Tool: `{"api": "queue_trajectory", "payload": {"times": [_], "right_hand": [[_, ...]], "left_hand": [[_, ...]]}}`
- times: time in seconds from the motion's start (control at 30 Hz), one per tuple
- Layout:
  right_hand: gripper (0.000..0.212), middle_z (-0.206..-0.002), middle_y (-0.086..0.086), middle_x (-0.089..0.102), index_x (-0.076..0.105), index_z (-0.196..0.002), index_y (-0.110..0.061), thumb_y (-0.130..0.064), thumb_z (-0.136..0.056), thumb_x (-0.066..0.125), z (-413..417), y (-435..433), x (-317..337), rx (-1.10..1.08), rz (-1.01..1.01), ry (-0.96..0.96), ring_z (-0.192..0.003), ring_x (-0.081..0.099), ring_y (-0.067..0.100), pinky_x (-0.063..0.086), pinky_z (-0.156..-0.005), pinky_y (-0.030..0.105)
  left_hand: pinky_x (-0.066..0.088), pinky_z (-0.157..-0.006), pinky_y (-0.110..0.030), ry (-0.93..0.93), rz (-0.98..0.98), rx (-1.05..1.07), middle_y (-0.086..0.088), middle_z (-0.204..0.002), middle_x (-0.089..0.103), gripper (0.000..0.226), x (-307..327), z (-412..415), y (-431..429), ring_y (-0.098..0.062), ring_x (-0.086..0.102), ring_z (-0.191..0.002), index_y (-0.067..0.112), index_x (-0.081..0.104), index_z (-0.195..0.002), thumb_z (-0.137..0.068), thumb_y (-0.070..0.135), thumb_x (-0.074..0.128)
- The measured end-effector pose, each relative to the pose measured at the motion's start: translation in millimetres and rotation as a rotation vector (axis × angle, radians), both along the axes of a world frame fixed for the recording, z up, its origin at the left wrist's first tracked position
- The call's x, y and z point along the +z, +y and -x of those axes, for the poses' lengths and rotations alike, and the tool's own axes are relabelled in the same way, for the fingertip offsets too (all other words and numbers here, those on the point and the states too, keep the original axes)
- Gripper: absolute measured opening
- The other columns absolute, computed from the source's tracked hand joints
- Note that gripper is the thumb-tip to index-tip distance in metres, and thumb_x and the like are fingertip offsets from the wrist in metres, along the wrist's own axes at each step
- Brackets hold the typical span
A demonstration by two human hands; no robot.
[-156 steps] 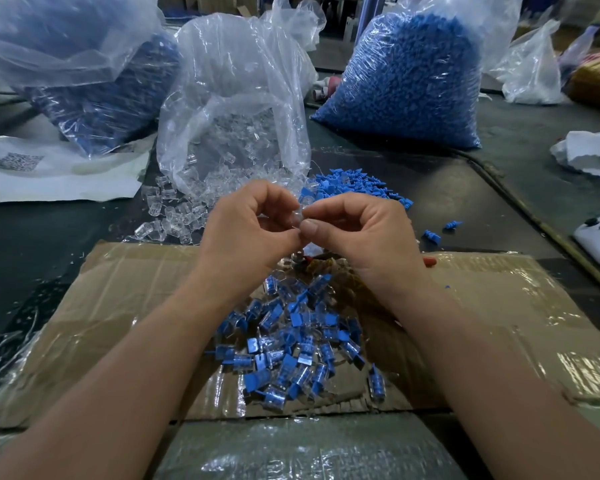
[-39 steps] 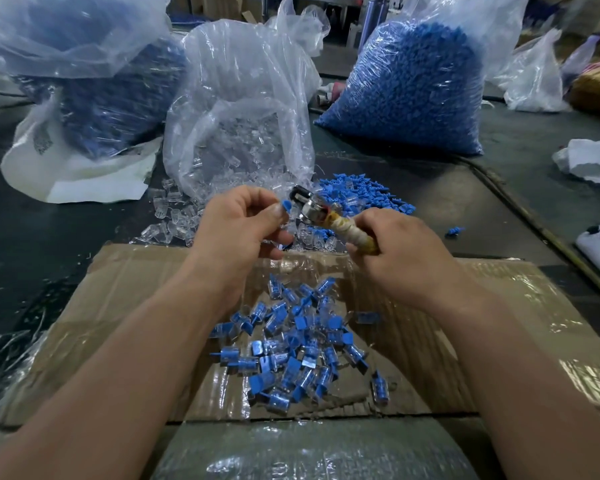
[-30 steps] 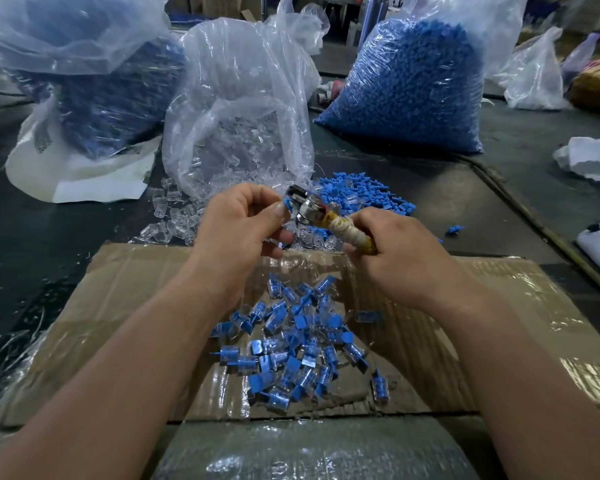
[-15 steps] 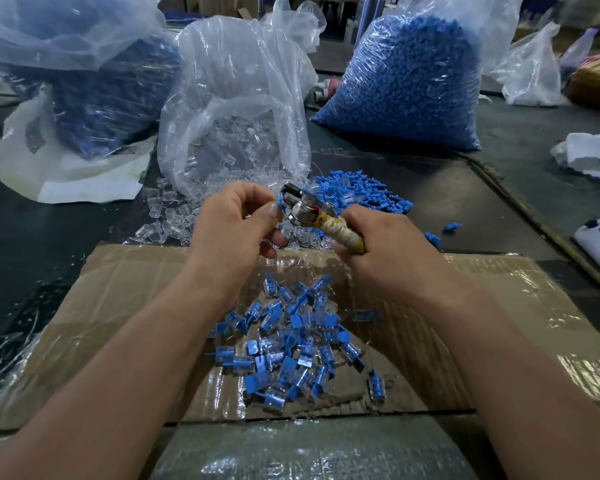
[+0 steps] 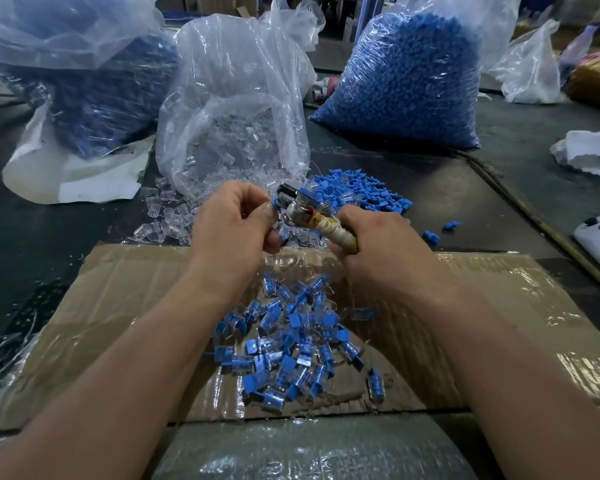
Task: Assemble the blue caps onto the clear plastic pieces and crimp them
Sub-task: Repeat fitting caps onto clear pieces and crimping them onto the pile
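Left hand (image 5: 232, 216) pinches a blue-capped piece (image 5: 276, 204) at the crimping tool (image 5: 303, 216) gripped by the right hand (image 5: 378, 244).

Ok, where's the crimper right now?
Head view, centre: the right hand grips the crimper by its taped handle, its metal head at the capped piece the left hand pinches, just in front of the loose blue caps.

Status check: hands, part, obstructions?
Left hand pinches blue-capped piece. Right hand grips crimping tool, head at the piece. No obstruction seen.
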State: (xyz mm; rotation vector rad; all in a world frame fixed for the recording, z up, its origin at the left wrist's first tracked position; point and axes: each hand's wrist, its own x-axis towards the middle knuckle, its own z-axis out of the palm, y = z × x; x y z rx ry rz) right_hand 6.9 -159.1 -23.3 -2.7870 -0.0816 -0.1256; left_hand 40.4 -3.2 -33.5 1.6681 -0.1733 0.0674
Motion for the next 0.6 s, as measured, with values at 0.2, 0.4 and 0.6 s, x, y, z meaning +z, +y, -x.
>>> {"api": "queue_trajectory", "payload": {"times": [0.2,0.4,0.6], "right_hand": [[0.011,-0.075,-0.01,0.046,0.045,-0.085,-0.026,-0.022,-0.087,0.055,0.3,1.6,-5.5,0.0,0.009,-0.077,-0.067,0.044,0.009,0.031,-0.053,0.023],[0.02,-0.091,-0.005,0.049,0.047,-0.098,-0.024,-0.013,-0.084,0.056,-2.2,-5.8,-7.3,0.013,-0.044,-0.032,-0.082,0.044,0.013,0.029,-0.066,0.026],[0.021,-0.09,-0.007,0.048,0.051,-0.1,-0.024,-0.011,-0.084,0.055,-1.2,-13.2,-5.1,0.045,-0.048,0.005,-0.082,0.043,0.012,0.029,-0.062,0.026]], "left_hand": [[0.053,-0.055,-0.02,-0.018,0.0,-0.001,-0.002,-0.072,0.056,0.019,3.3,1.5,2.3,-0.001,0.054,-0.05,0.016,0.053,-0.08,-0.091,0.001,0.05],[0.051,-0.051,-0.021,-0.04,-0.043,0.026,0.0,-0.066,0.057,0.019,0.7,0.4,3.4,-0.003,0.054,-0.049,0.017,0.056,-0.075,-0.086,0.001,0.058],[0.048,-0.049,-0.011,-0.059,-0.041,0.117,0.001,-0.074,0.059,0.018,-0.4,-2.2,7.2,0.003,0.054,-0.05,0.019,0.056,-0.077,-0.086,0.003,0.058]]}}
